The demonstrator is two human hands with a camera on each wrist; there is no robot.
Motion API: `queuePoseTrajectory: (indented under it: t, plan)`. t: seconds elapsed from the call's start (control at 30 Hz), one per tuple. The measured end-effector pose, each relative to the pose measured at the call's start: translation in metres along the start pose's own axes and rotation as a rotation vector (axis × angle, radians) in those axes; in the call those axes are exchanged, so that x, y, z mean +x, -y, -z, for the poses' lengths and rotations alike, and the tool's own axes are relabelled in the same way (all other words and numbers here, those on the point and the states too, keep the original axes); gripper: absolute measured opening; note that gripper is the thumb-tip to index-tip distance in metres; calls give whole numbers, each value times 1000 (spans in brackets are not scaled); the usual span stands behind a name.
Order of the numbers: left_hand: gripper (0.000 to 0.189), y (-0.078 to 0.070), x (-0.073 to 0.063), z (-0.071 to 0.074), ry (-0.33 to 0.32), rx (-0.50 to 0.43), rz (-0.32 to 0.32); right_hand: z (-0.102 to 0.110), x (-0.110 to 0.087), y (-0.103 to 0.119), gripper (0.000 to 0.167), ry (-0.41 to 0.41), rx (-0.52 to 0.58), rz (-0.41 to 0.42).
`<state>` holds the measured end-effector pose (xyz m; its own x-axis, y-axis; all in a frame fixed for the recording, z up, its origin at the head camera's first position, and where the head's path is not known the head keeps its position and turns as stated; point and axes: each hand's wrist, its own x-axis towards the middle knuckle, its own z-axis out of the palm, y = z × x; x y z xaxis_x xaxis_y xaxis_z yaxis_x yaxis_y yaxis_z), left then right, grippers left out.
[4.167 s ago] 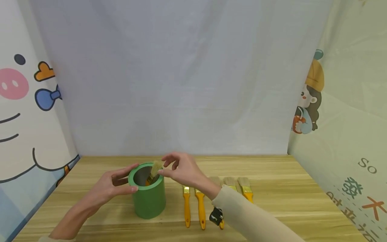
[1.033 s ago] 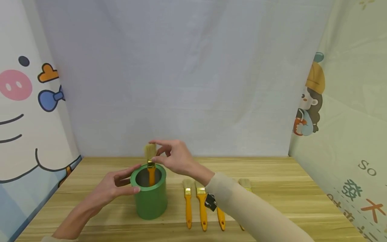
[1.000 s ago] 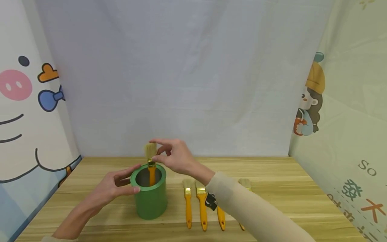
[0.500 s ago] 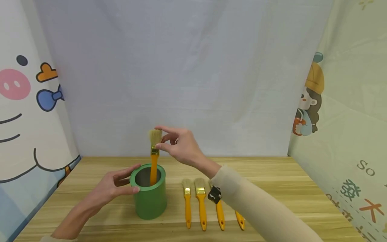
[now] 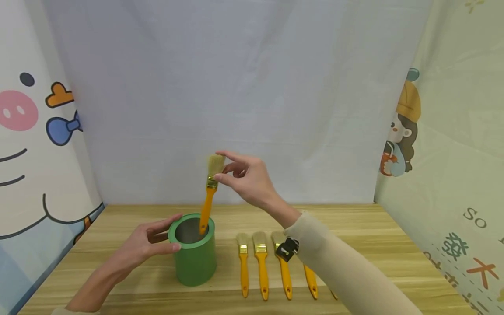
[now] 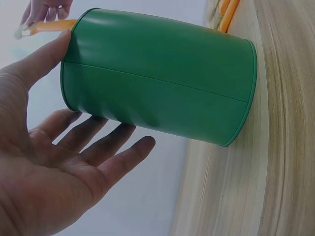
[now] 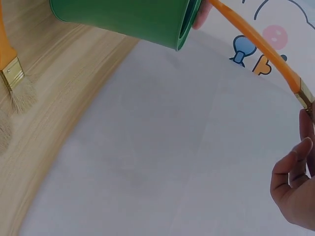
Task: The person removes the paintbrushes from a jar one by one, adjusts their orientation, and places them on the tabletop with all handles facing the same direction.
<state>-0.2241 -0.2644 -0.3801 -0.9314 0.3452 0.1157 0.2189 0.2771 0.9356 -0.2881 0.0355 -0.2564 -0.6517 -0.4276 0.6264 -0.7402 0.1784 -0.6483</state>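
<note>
In the head view my right hand pinches a paintbrush at its brass ferrule, bristles up. The orange handle slants down, its tip overlapping the mouth of a green can. My left hand holds the can at its rim, thumb on the near side and fingers on the far side. From the left wrist, thumb and fingers of that hand curve along the wall of the can. The right wrist view has the brush handle running from the right fingers to the can's opening.
Several more paintbrushes lie in a row on the wooden table, right of the can, including a narrow brush and a wider brush. The right forearm covers part of the row. A pale cloth hangs behind the table.
The paintbrush, deep in the can earlier with only its bristle end showing, has risen and shifted right in my right hand. My left hand stays at the can's rim.
</note>
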Motion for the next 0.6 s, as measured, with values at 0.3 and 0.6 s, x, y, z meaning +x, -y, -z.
queuePoseTrajectory:
  t: [0.3, 0.6]
  plan:
    - [77, 0, -2, -1, -13, 6, -11, 20, -19, -14, 51, -12, 32, -70]
    - [77, 1, -1, -1, -5, 7, -17, 36, -45, -35, 52, 33, 102, -227]
